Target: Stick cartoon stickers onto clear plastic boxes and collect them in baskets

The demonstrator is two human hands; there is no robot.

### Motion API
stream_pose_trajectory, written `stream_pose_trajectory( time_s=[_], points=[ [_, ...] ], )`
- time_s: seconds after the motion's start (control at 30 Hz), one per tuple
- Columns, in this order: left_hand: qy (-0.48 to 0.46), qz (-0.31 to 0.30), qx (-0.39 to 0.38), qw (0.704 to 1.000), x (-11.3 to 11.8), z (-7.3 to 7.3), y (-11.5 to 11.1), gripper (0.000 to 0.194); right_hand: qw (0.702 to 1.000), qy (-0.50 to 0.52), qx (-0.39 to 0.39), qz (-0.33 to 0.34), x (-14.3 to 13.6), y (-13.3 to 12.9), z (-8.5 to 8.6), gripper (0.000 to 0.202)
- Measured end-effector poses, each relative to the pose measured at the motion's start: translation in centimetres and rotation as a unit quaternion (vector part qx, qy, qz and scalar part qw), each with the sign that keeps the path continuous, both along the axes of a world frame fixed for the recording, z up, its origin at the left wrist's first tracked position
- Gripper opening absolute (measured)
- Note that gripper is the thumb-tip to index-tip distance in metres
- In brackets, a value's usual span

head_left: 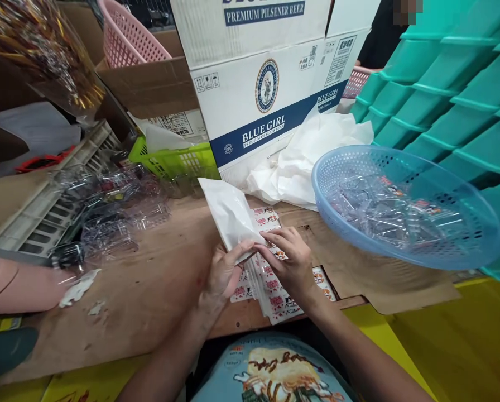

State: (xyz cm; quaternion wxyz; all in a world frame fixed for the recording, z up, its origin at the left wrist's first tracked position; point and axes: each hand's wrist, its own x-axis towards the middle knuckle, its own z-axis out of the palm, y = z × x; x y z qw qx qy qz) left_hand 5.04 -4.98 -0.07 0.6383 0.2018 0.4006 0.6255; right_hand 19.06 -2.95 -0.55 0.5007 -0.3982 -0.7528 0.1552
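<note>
Left hand (226,271), right hand (294,261): white sheet (230,215) | blue basket (463,255): clear plastic pieces (369,209)

A beer carton (270,84) is stood at the back of the bench (162,290), a green basket (187,162) set beside it. Teal bins (442,64) are stacked at right, and a pink basket (124,33) is partly hidden by a cardboard box (153,86)

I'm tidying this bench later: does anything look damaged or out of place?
Yes: torn white scraps lie on the brown cardboard beside the pink object; their ragged edges make them look like leftover litter.
</note>
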Motion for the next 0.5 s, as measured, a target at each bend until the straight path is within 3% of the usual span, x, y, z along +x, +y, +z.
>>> stream_pose_trajectory(
  time_s=[0.17,0.33,0.43,0.5],
  points=[
    [0.031,0.003,0.021,0.999,0.6,0.1,-0.2,0.020,0.980,0.131,-0.143,0.051,0.3,0.2,-0.5,0.018],
    [0.050,-0.016,0.025,0.998,0.9,0.3,-0.1,0.024,0.912,0.258,-0.299,0.110,1.1,0.8,-0.4,0.017],
    [0.046,-0.033,0.014,0.998,0.8,0.7,-0.1,0.028,0.872,0.320,-0.364,0.066,2.3,1.2,-0.3,0.022],
    [0.064,-0.032,0.007,0.997,0.6,0.7,0.0,0.029,0.901,0.300,-0.312,0.014,2.9,1.2,0.0,0.022]
  ],
)
